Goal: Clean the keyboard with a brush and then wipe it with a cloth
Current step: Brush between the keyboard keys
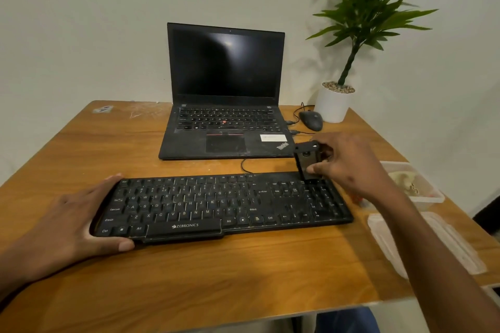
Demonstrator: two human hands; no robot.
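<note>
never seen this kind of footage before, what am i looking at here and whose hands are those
There is one picture, taken by a wide-angle camera worn on a person's head, looking forward and down. No machine is involved; the hands are that person's own. The left hand holds the left end of a black keyboard on a wooden table. The right hand grips a small black brush that stands on the keyboard's right end. Behind lie an open laptop with a dark screen, a mouse and a potted plant. At the right edge sit a clear plastic container and its lid.
</note>
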